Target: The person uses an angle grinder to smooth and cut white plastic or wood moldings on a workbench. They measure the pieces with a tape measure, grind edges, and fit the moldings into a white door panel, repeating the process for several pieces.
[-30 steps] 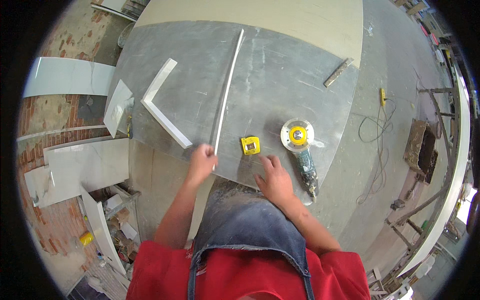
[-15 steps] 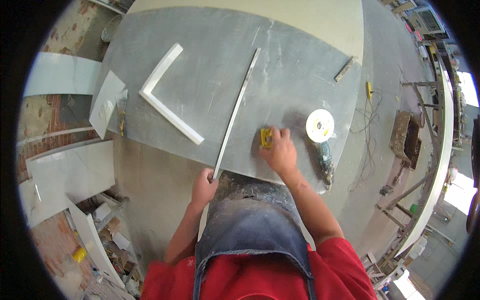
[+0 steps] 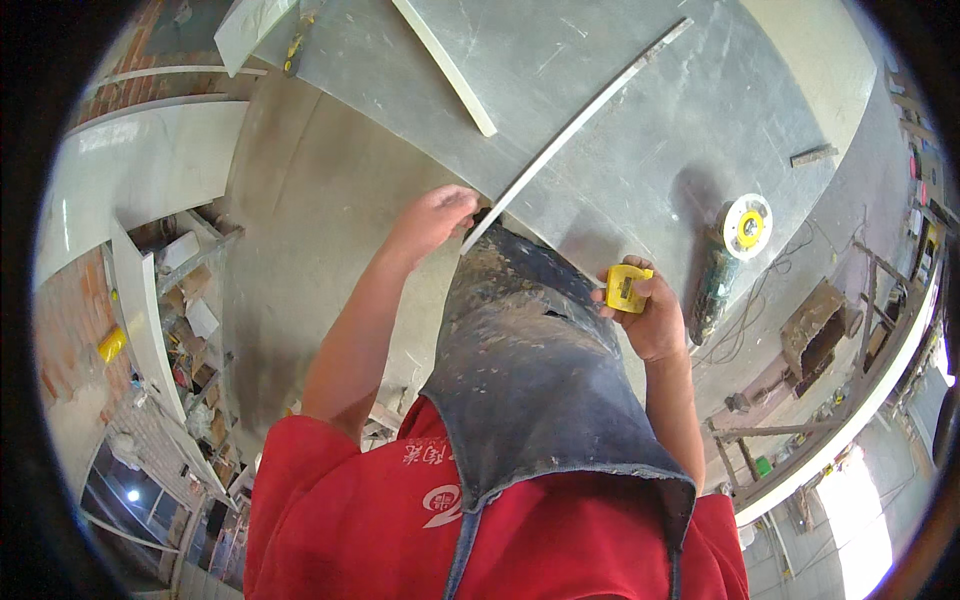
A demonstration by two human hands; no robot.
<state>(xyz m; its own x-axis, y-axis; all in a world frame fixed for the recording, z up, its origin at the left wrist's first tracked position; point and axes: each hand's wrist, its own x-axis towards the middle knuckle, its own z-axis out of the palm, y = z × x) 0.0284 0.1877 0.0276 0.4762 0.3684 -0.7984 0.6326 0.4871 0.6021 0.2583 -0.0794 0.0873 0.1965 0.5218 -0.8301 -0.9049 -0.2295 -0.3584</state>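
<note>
My right hand (image 3: pixel 655 318) grips a yellow tape measure (image 3: pixel 625 288) close to the table's near edge, in front of my stained dark apron (image 3: pixel 540 330). A long, narrow pale strip (image 3: pixel 580 125) lies slantwise across the grey tabletop (image 3: pixel 560 60), its near end sticking out over the edge. Just left of that end is my left hand (image 3: pixel 440 220), fingers loosely bent and apart from the strip, with nothing visible in them. To the right, an angle grinder (image 3: pixel 715 285) with a round white and yellow disc rests on the tabletop.
One arm of a white angled piece (image 3: pixel 450 70) lies on the table's far left. A short dark bar (image 3: pixel 815 157) is at the right edge. A yellow-handled tool (image 3: pixel 294 52) sits at the upper left corner, and a worn trough (image 3: pixel 815 330) stands on the floor at right.
My left hand has let go of the strip's near end. My right hand has lifted the tape measure off the tabletop and drawn it toward my body. The view has turned and shifted.
</note>
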